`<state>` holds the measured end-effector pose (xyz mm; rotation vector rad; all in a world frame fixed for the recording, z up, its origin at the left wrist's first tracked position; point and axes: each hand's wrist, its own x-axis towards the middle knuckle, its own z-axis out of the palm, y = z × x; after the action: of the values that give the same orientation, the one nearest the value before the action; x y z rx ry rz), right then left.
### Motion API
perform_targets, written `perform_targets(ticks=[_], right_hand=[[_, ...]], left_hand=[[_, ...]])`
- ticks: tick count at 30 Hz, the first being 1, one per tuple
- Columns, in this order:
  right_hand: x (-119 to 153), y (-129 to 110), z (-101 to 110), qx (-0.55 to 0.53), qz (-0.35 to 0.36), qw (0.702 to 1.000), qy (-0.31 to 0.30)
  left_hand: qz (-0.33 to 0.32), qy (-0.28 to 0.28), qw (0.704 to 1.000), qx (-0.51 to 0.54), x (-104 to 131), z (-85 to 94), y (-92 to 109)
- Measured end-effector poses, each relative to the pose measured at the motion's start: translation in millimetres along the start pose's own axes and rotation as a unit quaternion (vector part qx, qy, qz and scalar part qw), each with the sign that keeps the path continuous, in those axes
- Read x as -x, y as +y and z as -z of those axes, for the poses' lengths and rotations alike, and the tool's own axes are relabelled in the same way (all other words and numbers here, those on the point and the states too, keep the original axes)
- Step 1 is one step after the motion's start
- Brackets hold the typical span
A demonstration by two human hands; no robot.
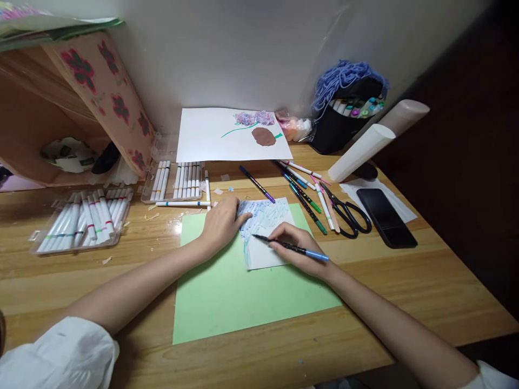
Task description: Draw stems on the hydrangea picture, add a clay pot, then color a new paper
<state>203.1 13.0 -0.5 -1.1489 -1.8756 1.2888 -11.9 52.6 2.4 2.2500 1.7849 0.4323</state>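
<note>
A small white sheet [270, 254] lies on a larger green sheet [227, 302]. Blue, purple and pale green strokes cover its upper part and left edge. My left hand [221, 222] rests at its left side, thumb stretched onto the paper; the other fingers point away and are partly hidden. My right hand [298, 246] grips a black marker pen [295, 248] with a light blue end, its dark tip at the strokes near the middle of the sheet.
Behind lie loose pens [308, 213], scissors [344, 210] and a phone [385, 218]. White markers fill plastic cases [117, 240] on the left. A flower picture [203, 135] leans at the wall. Two white cylinders [360, 154] and a black pen holder [334, 129] stand right.
</note>
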Motion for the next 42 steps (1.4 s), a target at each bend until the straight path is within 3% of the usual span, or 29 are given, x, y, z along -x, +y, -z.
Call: perform_targets(ticks=[2, 6, 9, 13, 16, 20, 28, 33, 42], right_hand=[[0, 1, 1, -0.008, 0.001, 1.0, 0.011], [1, 3, 3, -0.03, 0.007, 0.997, -0.076], [2, 3, 4, -0.042, 0.004, 0.998, -0.053], [3, 3, 5, -0.023, 0.019, 0.995, -0.099], [3, 2, 7, -0.018, 0.009, 0.996, -0.085], [2, 1, 9, -0.009, 0.044, 0.988, -0.145], [1, 3, 11, -0.001, 0.063, 0.985, -0.16], [-1, 4, 10, 0.016, 0.124, 0.976, -0.178], [-4, 2, 11, 0.027, 0.155, 0.968, -0.197]], left_hand=[[0.001, -0.009, 1.0, 0.0, -1, -0.8, -1], [0.002, -0.011, 1.0, 0.006, -2, -3.1, -1], [0.003, -0.01, 1.0, 0.022, -2, -4.0, -1], [-0.009, -0.011, 0.999, 0.03, -2, -3.8, -1], [-0.022, -0.009, 1.0, 0.019, -2, -3.4, -1], [-0.017, -0.017, 1.0, 0.003, -2, -2.8, 0], [-0.019, -0.017, 1.0, -0.003, -2, -3.6, -1], [-0.02, -0.016, 1.0, -0.001, -3, -4.3, -2], [-0.015, -0.015, 1.0, -0.002, -3, -4.7, -2]])
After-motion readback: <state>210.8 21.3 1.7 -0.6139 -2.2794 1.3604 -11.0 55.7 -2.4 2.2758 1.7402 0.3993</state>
